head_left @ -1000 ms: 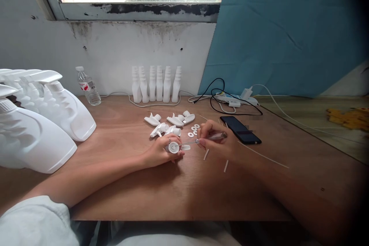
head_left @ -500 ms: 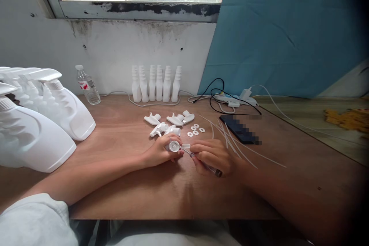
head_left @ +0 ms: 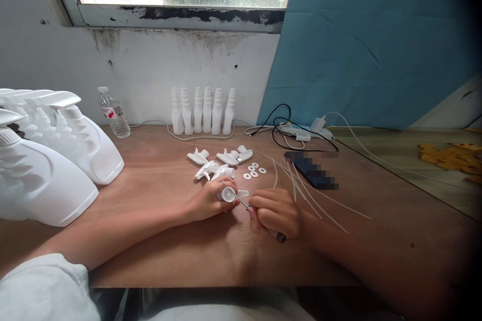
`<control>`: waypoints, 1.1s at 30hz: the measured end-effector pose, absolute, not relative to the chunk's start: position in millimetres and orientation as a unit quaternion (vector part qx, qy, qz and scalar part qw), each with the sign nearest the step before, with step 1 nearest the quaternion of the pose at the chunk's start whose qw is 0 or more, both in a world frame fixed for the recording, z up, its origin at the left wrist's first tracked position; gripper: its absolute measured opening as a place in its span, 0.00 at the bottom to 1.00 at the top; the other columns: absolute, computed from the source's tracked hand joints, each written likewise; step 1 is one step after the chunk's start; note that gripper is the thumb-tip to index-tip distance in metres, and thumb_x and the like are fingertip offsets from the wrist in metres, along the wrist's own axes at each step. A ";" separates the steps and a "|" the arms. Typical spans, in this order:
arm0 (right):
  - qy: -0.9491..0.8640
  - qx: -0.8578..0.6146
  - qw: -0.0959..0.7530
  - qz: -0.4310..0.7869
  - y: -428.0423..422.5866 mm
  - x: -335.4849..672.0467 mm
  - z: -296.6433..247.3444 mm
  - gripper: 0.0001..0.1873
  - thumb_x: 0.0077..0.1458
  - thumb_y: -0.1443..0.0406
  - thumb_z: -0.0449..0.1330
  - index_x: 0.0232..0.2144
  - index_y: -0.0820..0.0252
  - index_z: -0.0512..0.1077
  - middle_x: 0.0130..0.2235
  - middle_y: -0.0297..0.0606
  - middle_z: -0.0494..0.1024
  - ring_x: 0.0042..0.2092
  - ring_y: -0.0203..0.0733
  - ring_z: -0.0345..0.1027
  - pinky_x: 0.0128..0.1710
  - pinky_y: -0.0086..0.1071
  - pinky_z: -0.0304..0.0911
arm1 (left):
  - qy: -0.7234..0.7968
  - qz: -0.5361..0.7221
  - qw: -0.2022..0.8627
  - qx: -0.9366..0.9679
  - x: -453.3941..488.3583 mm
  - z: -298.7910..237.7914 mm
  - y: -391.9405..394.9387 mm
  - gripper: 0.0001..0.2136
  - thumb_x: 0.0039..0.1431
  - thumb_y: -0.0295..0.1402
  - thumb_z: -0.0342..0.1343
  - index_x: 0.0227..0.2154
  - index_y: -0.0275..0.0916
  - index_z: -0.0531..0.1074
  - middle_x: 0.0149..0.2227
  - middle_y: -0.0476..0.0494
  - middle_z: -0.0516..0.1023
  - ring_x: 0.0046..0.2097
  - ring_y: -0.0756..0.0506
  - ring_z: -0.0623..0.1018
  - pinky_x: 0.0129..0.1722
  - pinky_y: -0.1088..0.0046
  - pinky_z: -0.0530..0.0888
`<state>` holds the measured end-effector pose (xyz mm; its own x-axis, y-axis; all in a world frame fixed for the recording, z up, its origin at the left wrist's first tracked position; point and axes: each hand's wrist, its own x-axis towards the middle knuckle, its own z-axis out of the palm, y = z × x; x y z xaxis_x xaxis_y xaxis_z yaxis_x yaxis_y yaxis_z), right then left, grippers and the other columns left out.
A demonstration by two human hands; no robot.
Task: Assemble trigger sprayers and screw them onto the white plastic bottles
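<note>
My left hand (head_left: 206, 201) is closed around a white trigger spray head (head_left: 228, 194), its round collar opening turned up toward me. In my right hand (head_left: 277, 210) is a thin screwdriver (head_left: 243, 203) with a dark handle end. The metal shaft slants up to the left, and its tip is at the collar opening; how deep it reaches cannot be made out. Just beyond my left hand lie several more white trigger spray heads (head_left: 198, 156). Several flat white ring washers (head_left: 254, 174) are beside them, and thin white dip tubes (head_left: 312, 195) lie beyond my right hand.
Large white spray bottles (head_left: 56, 180) stand at the left, near a clear water bottle (head_left: 115, 114). Several small white bottles (head_left: 198, 113) line the wall. A dark phone-like slab (head_left: 311, 170), black cable (head_left: 276, 128) and power strip (head_left: 324, 132) are at the right.
The right hand has tilted the screwdriver a little more steeply, its handle end now slightly lower and further left. A dip tube beside that hand has shifted. My left hand keeps its hold.
</note>
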<state>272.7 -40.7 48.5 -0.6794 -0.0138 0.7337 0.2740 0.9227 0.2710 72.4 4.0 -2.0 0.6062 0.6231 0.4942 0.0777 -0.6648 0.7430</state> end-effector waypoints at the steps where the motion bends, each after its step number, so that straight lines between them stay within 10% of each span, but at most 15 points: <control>1: -0.902 -0.053 0.377 -0.202 -39.6 272.3 48.3 0.18 0.51 0.78 0.56 0.22 0.56 0.52 0.20 0.30 0.62 0.23 0.35 0.51 0.24 0.32 0.43 | 0.218 0.387 0.351 0.825 72.1 -2.1 4.0 0.08 0.58 0.36 0.59 0.34 0.35 0.72 0.41 0.40 0.73 0.42 0.46 0.74 0.46 0.69 0.71; 11: -0.904 -0.107 0.400 -0.108 -34.4 268.8 38.8 0.16 0.57 0.76 0.53 0.22 0.58 0.54 0.22 0.31 0.60 0.25 0.33 0.49 0.25 0.31 0.44 | 0.232 0.387 0.353 0.820 71.6 0.3 2.9 0.06 0.58 0.34 0.59 0.34 0.35 0.72 0.41 0.41 0.72 0.44 0.45 0.74 0.48 0.67 0.72; 17: -0.903 -0.127 0.406 -0.050 -26.9 272.8 37.3 0.15 0.60 0.74 0.52 0.23 0.58 0.56 0.22 0.31 0.63 0.25 0.33 0.54 0.26 0.29 0.48 | 0.248 0.379 0.433 0.780 72.2 -2.1 1.8 0.12 0.58 0.39 0.58 0.35 0.34 0.71 0.43 0.39 0.69 0.35 0.49 0.73 0.28 0.75 0.74; 23: -0.901 -0.155 0.404 0.030 -26.9 276.9 43.6 0.13 0.64 0.70 0.49 0.26 0.57 0.63 0.25 0.33 0.70 0.27 0.34 0.63 0.28 0.29 0.57 | 0.220 0.384 0.358 0.822 71.7 0.2 2.8 0.08 0.58 0.35 0.59 0.34 0.35 0.73 0.41 0.40 0.73 0.43 0.45 0.74 0.47 0.67 0.72; 33: -0.809 -0.268 0.476 0.219 -32.7 281.0 45.4 0.18 0.64 0.63 0.51 0.22 0.59 0.61 0.27 0.36 0.76 0.28 0.36 0.68 0.28 0.30 0.61 | 0.212 0.372 0.379 0.820 70.6 2.0 1.6 0.11 0.57 0.39 0.60 0.34 0.35 0.75 0.42 0.39 0.73 0.42 0.45 0.75 0.46 0.66 0.74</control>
<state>281.0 -32.7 45.4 -0.4030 0.6414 0.6528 0.2251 0.7609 -0.6086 70.6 1.6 2.0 0.6339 0.6296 0.4493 0.0653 -0.6223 0.7800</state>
